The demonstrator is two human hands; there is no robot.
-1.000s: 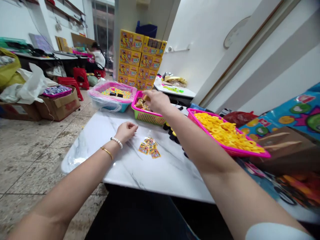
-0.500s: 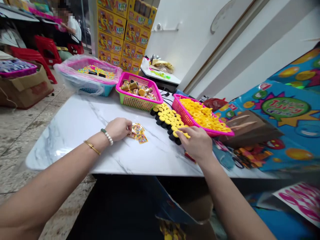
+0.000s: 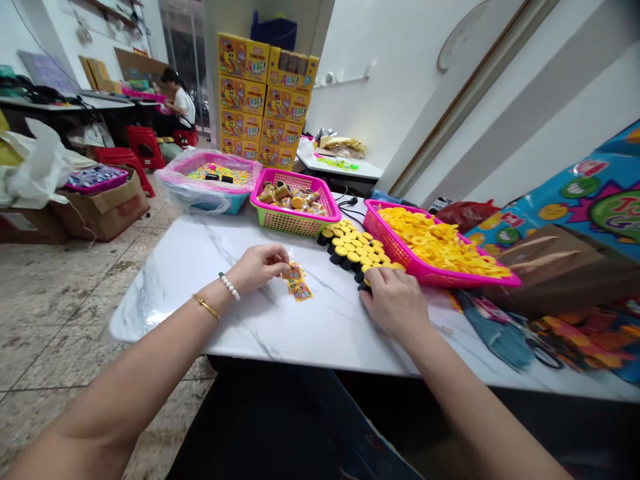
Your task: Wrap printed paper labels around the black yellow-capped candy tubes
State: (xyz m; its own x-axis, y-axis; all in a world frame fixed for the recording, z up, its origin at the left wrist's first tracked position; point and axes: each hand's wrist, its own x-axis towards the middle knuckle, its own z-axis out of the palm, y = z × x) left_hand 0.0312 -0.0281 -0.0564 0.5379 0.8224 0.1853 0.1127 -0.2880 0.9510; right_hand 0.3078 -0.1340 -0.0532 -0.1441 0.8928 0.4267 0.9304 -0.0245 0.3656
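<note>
Passage between cards (image 3: 301,291) and tubes (image 3: 351,245)

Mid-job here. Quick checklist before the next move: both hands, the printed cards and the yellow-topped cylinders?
1. Left hand at the printed cards: ok, fingertips beside them.
2. Left hand's grip on a card: cannot tell.
3. Right hand at the yellow-topped cylinders: ok, at their near end.
4. Right hand's grip on a cylinder: cannot tell, hand hides it.
5. Visible cylinders upright: ok.
6. Cards spread apart: not ok, bunched together.
</note>
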